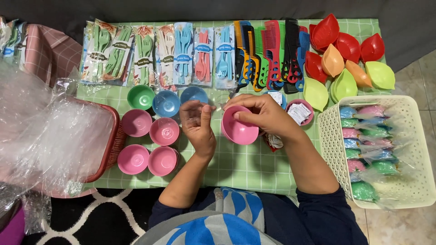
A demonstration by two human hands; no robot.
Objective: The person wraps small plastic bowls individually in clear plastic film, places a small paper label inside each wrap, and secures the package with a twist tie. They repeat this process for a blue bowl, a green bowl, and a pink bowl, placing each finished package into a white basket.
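- Hands are working close together above the green checked desk point(236, 168): the right hand point(261, 113) is clamped on a pink bowl point(239, 128), thumb inside the rim, the bowl tilting toward the camera.
- The left hand point(198, 124) is pinching something thin and clear between thumb and fingers, just beside the bowl; what it is stays too hard to make out.
- Pink bowls point(150, 145) are sitting in a cluster left of the left hand, with a green bowl point(141, 96) and blue bowls point(166, 103) behind them; one blue bowl is being partly hidden by the left hand.
- Another pink bowl holding small white packets point(299, 112) is peeking out behind the right wrist.
- Crumpled clear plastic point(50, 131) is covering most of a red basket point(113, 140) at the left, cut off by the edge.
- Packed cutlery sets point(150, 54), combs point(268, 52) and leaf-shaped dishes point(345, 59) are lining the far edge.
- A white basket point(408, 149) of wrapped coloured items is standing at the right.
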